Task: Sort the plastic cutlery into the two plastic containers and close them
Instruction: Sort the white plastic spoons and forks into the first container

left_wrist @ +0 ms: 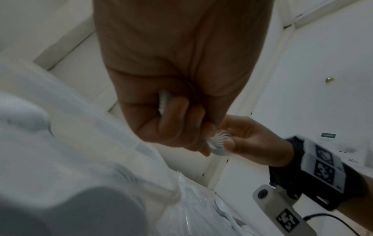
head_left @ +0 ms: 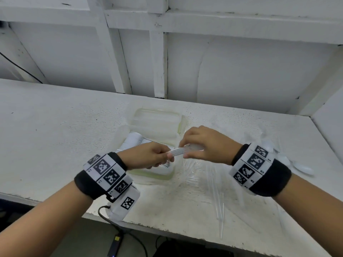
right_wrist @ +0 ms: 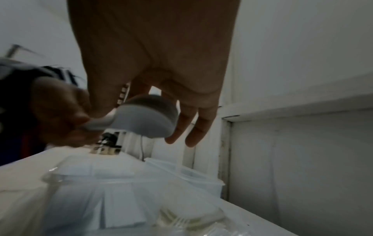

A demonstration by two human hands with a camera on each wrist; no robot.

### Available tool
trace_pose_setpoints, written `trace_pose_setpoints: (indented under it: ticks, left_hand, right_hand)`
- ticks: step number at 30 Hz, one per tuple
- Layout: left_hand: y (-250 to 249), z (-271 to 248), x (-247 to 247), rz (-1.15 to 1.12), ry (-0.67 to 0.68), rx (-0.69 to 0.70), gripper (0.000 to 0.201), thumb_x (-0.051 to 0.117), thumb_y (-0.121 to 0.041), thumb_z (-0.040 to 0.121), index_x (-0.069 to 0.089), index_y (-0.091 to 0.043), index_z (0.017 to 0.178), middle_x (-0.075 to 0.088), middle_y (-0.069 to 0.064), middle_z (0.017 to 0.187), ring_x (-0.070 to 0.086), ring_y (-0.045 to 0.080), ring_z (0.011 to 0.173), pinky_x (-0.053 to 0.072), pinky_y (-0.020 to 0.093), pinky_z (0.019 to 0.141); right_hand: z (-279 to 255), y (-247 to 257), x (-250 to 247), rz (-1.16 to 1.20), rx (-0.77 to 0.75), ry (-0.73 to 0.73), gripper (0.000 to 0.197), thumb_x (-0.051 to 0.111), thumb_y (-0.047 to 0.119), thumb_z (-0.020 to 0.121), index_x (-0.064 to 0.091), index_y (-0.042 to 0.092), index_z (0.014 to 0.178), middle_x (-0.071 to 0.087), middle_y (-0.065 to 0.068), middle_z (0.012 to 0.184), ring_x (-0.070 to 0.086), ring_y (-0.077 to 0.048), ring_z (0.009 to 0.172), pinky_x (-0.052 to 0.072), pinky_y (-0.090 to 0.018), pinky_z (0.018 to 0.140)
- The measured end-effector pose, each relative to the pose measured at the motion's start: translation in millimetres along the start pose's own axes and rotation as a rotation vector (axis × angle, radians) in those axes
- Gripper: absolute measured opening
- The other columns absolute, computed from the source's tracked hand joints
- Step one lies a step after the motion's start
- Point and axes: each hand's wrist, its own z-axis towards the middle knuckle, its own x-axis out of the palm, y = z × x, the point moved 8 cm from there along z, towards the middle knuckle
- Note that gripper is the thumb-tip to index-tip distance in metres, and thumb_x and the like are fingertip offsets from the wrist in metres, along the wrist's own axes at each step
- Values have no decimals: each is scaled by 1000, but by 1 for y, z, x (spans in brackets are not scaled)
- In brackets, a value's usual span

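Both hands up front pinching one stack of spoons [head_left: 181, 152] w/ its long axis running hand to hand, left hand [head_left: 148, 155] curled on handles, right hand [head_left: 202, 143] on bowls, open container [head_left: 152, 169] just under/behind left hand, so probs left drops it in.

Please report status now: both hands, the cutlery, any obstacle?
Left hand and right hand both grip a stack of white spoons above the open container. Loose spoons remain. No obstacle visible.
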Motion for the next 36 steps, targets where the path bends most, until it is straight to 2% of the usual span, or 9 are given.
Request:
trace_pose_setpoints:
  ticks: [4, 8, 13, 16, 18, 22, 26, 31, 36]
  left_hand:
    - [-2, -5, -13, 80, 70, 32, 25, 47, -27, 97, 67, -12, 97, 44, -10, 59, 39, 4, 51, 33, 14, 48]
    - [1, -11, -29, 84, 25, 84, 18, 51, -25, 95, 65, -25, 83, 59, -11, 66, 49, 5, 57, 41, 16, 54]
    - [21, -25, -88, 116, -416, 72, 20, 46, -24, 97, 62, -24, 108, 66, -13, 95, 57, -10, 81, 41, 12, 73]
    - [51, -38, -120, 278, -662, -48, 28, 44, -20, 98, 61, -10, 118, 62, 2, 111, 53, 10, 95, 34, 19, 78]
    - [74, -41, -129, 298, -727, -143, 32, 45, -19, 97, 56, -5, 123, 60, 12, 119, 55, 21, 99, 36, 25, 81]
    - [114, -41, -127, 112, -714, -279, 37, 48, -23, 96, 50, -7, 129, 58, 14, 122, 55, 26, 109, 41, 33, 89]
    - [129, -39, -119, -177, -704, -267, 35, 50, -19, 95, 49, -7, 128, 61, 16, 113, 60, 25, 95, 50, 45, 89]
    - [135, -36, -119, -231, -717, -259, 32, 50, -11, 94, 49, -8, 126, 60, 5, 92, 58, 21, 86, 52, 38, 81]
    - [138, -34, -119, -228, -717, -242, 32, 50, -13, 94, 49, -10, 126, 59, 2, 91, 58, 19, 85, 52, 36, 80]
  right_hand:
    - [5, 24, 10, -146, -84, 37, 36, 49, 41, 94, 53, 23, 125, 59, 4, 119, 56, -17, 106, 46, -34, 81]
    - [9, 37, 8, -112, -152, -66, 37, 42, 36, 91, 60, 15, 116, 66, -2, 103, 63, -24, 88, 43, -31, 63]
    - [32, 20, 15, -17, 1, 18, 36, 43, 32, 98, 52, 13, 127, 62, -4, 119, 58, -21, 106, 43, -29, 85]
    - [48, 9, 23, 97, 92, 35, 36, 47, 30, 96, 52, 11, 126, 61, -6, 120, 55, -21, 110, 38, -23, 87]
    - [61, 8, 34, 121, 104, 56, 37, 48, 29, 96, 52, 10, 127, 59, -9, 119, 53, -21, 110, 33, -20, 87]
    - [85, 18, 51, 166, 121, 84, 37, 49, 27, 96, 50, 9, 129, 56, -12, 122, 53, -25, 113, 36, -27, 94]
    - [99, 22, 66, 251, 155, 121, 39, 49, 27, 96, 41, 15, 132, 57, -12, 126, 52, -23, 118, 40, -33, 96]
    - [105, 26, 83, 206, 151, 217, 34, 49, 26, 95, 45, 14, 127, 60, -15, 117, 55, -28, 109, 40, -32, 90]
    - [100, 26, 93, 148, 164, 281, 29, 45, 27, 97, 48, 16, 124, 63, -13, 110, 56, -28, 100, 43, -36, 86]
